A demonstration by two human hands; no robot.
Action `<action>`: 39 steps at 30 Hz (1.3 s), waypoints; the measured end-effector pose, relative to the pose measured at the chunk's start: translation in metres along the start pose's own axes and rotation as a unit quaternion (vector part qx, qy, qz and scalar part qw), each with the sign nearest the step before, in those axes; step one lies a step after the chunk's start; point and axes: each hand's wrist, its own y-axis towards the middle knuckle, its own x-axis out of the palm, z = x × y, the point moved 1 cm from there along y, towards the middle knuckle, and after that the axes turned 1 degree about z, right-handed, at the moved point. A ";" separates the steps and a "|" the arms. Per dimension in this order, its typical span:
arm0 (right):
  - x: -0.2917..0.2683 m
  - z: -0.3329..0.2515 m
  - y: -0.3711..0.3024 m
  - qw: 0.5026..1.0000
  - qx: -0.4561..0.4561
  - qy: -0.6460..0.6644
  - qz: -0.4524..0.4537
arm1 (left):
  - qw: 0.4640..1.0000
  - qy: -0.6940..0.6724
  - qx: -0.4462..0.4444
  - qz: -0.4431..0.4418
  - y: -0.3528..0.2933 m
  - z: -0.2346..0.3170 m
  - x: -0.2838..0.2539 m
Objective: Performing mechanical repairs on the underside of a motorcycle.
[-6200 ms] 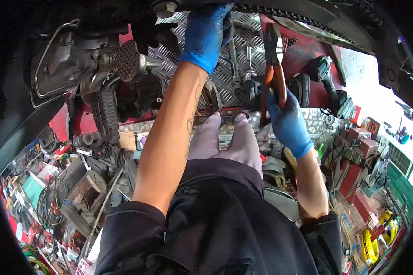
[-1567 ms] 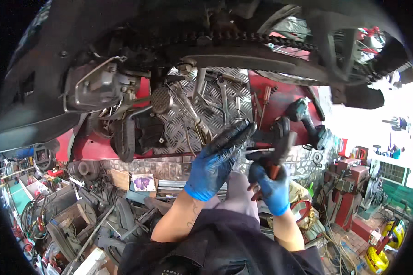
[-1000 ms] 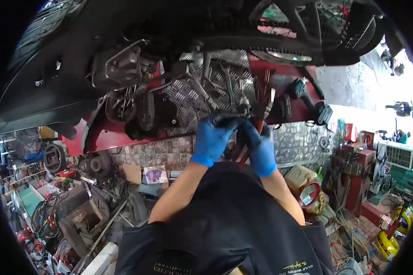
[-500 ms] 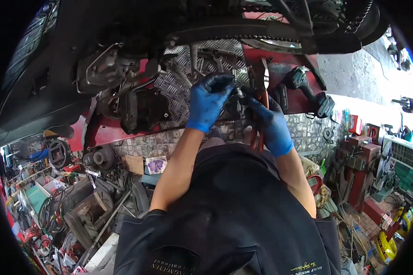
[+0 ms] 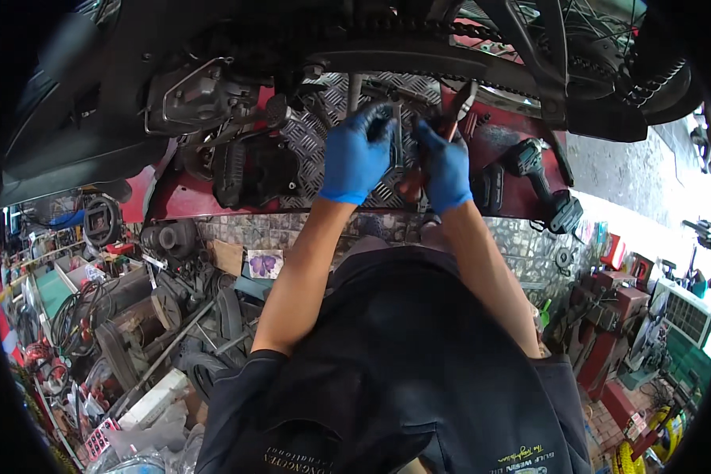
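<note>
My left hand (image 5: 355, 162), in a blue glove with blackened fingertips, is raised over the tread-plate platform (image 5: 306, 142). Its fingers are curled together; whatever they may pinch is too dark and small to make out. To its right, my right hand (image 5: 448, 170), gloved likewise, grips a pair of pliers (image 5: 465, 99) with orange-red handles. The metal jaws point up and away, near the motorcycle's swingarm (image 5: 419, 62). A drive chain (image 5: 498, 87) runs along that arm. Both hands are apart from each other, just below the swingarm.
A cordless impact wrench (image 5: 539, 178) lies on the red platform at right, beside a black block-shaped part (image 5: 492, 186). Dark engine-like parts (image 5: 265, 174) lie left of my hands. Cluttered tools and cables (image 5: 95, 316) fill the floor at left; a red machine (image 5: 608, 316) stands at right.
Both hands have moved away from me, toward the swingarm. The pliers have gone with my right hand and tilted to the right. The whole view has shifted slightly.
</note>
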 end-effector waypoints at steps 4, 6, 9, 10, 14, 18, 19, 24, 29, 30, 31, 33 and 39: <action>0.018 0.029 0.047 0.980 -0.118 0.156 0.017 | 0.994 0.087 0.008 0.065 0.029 -0.002 0.003; 0.035 0.026 0.047 0.970 -0.135 0.202 0.016 | 0.989 0.114 0.057 0.071 0.042 -0.012 0.004; 0.046 0.021 0.048 0.955 -0.158 0.251 0.021 | 0.982 0.137 0.113 0.070 0.058 -0.020 0.005; 0.045 0.022 0.052 0.956 -0.157 0.248 0.018 | 0.981 0.145 0.119 0.054 0.063 -0.021 0.004; 0.044 0.027 0.064 0.958 -0.157 0.241 0.012 | 0.975 0.170 0.140 0.004 0.076 -0.023 0.003; 0.046 0.031 0.069 0.956 -0.181 0.231 0.028 | 0.978 0.173 0.117 -0.007 0.081 -0.027 0.004; 0.046 0.032 0.070 0.955 -0.183 0.232 0.030 | 0.978 0.173 0.119 -0.008 0.082 -0.027 0.004; 0.046 0.035 0.073 0.962 -0.171 0.209 0.041 | 0.981 0.171 0.094 -0.015 0.083 -0.028 0.006; 0.050 0.033 0.074 0.950 -0.187 0.251 0.004 | 0.968 0.199 0.143 0.056 0.084 -0.033 0.011; 0.051 0.032 0.074 0.950 -0.183 0.252 0.001 | 0.969 0.196 0.140 0.058 0.084 -0.032 0.011; 0.052 0.030 0.074 0.951 -0.179 0.254 -0.002 | 0.970 0.193 0.138 0.061 0.084 -0.031 0.012; 0.051 0.027 0.074 0.951 -0.171 0.257 -0.007 | 0.971 0.187 0.134 0.065 0.083 -0.027 0.013; 0.038 0.028 0.057 0.965 -0.087 0.246 0.004 | 0.952 0.254 0.151 0.078 0.083 -0.031 0.014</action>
